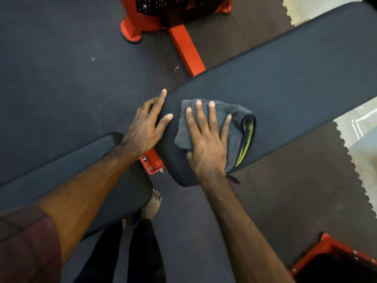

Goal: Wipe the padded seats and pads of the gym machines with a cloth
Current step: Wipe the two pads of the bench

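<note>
Two hands on the long black pad [285, 78]: right hand [206, 144] pressed the grey cloth [238, 127] flat with straight fingers [199, 117], left hand [142, 131] braced the pad's edge, fingers spread.

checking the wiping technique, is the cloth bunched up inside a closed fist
No, the right hand lies flat on the grey cloth with fingers spread straight, pressing it onto the long black pad.

Long bench pad [285, 78] lies bare ahead of the cloth [236, 127].
</note>
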